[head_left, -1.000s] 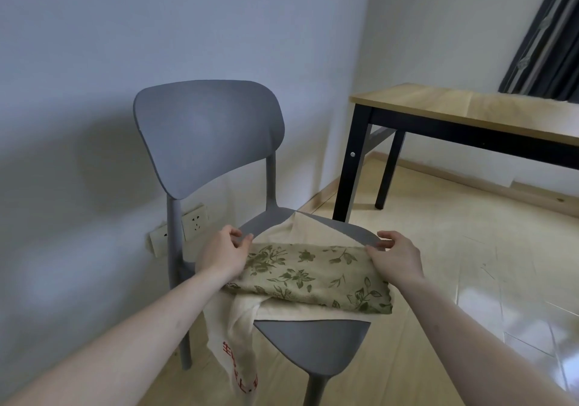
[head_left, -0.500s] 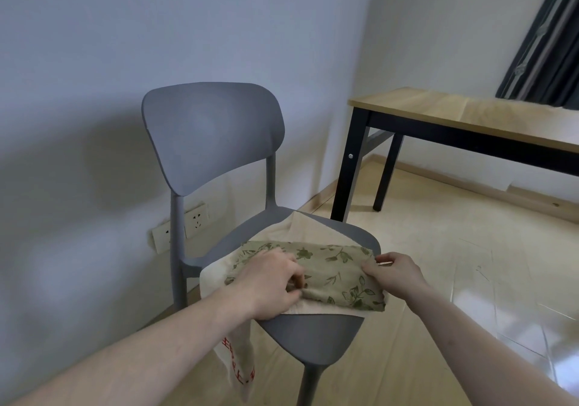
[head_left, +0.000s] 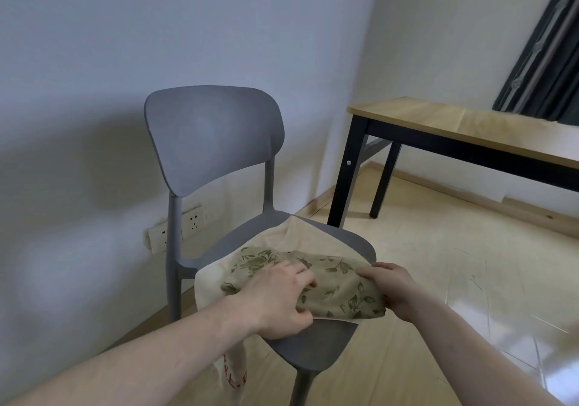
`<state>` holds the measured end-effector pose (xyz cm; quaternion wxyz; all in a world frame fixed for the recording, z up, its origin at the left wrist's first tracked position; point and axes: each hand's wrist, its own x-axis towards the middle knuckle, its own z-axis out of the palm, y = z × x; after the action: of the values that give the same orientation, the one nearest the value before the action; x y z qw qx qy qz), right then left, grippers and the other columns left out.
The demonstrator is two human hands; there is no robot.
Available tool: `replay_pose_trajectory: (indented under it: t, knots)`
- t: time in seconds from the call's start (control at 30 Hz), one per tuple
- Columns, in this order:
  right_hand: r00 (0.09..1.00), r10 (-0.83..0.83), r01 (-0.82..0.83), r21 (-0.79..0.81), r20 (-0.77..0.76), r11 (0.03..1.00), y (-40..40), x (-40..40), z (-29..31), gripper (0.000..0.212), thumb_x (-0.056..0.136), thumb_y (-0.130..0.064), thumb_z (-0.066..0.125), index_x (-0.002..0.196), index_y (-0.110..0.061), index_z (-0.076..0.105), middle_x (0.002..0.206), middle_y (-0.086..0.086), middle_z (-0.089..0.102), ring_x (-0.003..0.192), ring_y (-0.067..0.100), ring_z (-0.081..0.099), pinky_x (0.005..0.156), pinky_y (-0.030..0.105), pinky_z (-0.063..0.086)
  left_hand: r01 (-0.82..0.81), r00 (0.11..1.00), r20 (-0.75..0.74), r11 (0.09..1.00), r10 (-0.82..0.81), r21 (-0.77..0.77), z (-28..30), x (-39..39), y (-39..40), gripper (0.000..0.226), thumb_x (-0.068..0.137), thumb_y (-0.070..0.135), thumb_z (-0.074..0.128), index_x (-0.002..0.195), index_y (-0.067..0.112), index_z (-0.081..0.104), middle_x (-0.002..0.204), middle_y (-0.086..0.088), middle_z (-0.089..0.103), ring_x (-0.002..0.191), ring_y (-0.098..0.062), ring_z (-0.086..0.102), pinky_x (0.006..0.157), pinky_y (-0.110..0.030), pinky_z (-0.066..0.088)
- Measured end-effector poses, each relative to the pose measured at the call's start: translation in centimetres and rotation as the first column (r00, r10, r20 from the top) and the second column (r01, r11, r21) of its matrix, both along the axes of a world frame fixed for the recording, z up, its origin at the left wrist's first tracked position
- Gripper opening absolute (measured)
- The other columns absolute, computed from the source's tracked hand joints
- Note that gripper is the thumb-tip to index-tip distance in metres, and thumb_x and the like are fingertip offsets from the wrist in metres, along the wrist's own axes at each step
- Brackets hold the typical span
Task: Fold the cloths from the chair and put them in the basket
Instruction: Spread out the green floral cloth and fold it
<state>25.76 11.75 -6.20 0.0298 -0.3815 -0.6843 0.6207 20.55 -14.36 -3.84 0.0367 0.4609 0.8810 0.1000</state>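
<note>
A grey plastic chair stands against the wall. On its seat lies a folded tan cloth with a green leaf print, on top of a cream cloth whose end with red print hangs off the seat's front left. My left hand grips the leaf cloth near its middle, fingers curled into the fabric. At the cloth's right end my right hand holds the edge. No basket is in view.
A wooden table with black legs stands to the right of the chair. Dark curtains hang at the top right. Wall sockets sit low behind the chair. Pale floor spreads to the right.
My left hand moved from the cloth's left end to its middle and gathered the fabric. The cloth's left part is now bunched. My right hand stayed at the right end.
</note>
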Motion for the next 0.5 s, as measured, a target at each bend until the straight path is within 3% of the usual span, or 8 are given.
replay_pose_trajectory:
  t: [0.1,0.17,0.23,0.33,0.5]
  knots:
    - [1.0,-0.014,0.013,-0.071,-0.012,0.997,0.3,-0.1,0.1,0.052,0.082,-0.012,0.085,0.128,-0.011,0.063,0.115,0.019,0.073,0.102,0.038,0.073,0.088,0.048,0.062,0.032,0.996,0.09,0.996,-0.024,-0.085,-0.6,-0.6,-0.1,0.063,0.085,0.053,0.054,0.145,0.036,0.047,0.149,0.015,0.043,0.137,-0.011,0.038,0.113,-0.038,0.04]
    - [0.999,-0.036,0.033,-0.099,-0.026,0.994,0.3,-0.1,0.3,0.045,0.083,-0.012,0.082,0.126,-0.01,0.069,0.107,0.019,0.078,0.096,0.038,0.076,0.083,0.047,0.064,0.022,0.988,0.155,1.0,-0.018,-0.021,-0.6,-1.3,-0.4,0.058,0.087,0.056,0.056,0.142,0.038,0.052,0.147,0.018,0.044,0.136,-0.007,0.04,0.113,-0.035,0.04]
    - [0.998,-0.051,0.046,-0.114,-0.038,0.992,0.1,0.0,0.8,0.034,0.086,-0.014,0.078,0.119,-0.007,0.072,0.1,0.019,0.08,0.095,0.037,0.077,0.084,0.046,0.064,-0.054,0.979,0.202,0.993,0.033,0.102,-0.2,-2.1,-1.0,0.049,0.087,0.055,0.057,0.133,0.039,0.059,0.138,0.02,0.051,0.128,-0.006,0.048,0.109,-0.031,0.043]
    - [0.997,-0.061,0.053,-0.149,-0.054,0.987,0.0,0.5,1.7,0.032,0.09,-0.016,0.074,0.119,-0.001,0.068,0.101,0.019,0.079,0.097,0.035,0.076,0.077,0.042,0.062,-0.192,0.975,0.149,0.956,0.162,0.22,0.4,-3.9,-2.4,0.037,0.089,0.045,0.057,0.124,0.035,0.064,0.131,0.018,0.058,0.122,-0.008,0.053,0.105,-0.032,0.046]
    - [0.992,-0.04,0.014,-0.215,-0.118,0.977,-1.3,0.2,3.5,0.032,0.091,-0.012,0.073,0.119,0.002,0.069,0.101,0.018,0.08,0.09,0.029,0.078,0.071,0.037,0.06,-0.447,0.888,0.216,0.873,0.406,0.194,-0.7,-7.4,-5.7,0.034,0.094,0.038,0.056,0.125,0.028,0.064,0.131,0.008,0.056,0.121,-0.014,0.055,0.105,-0.035,0.045]
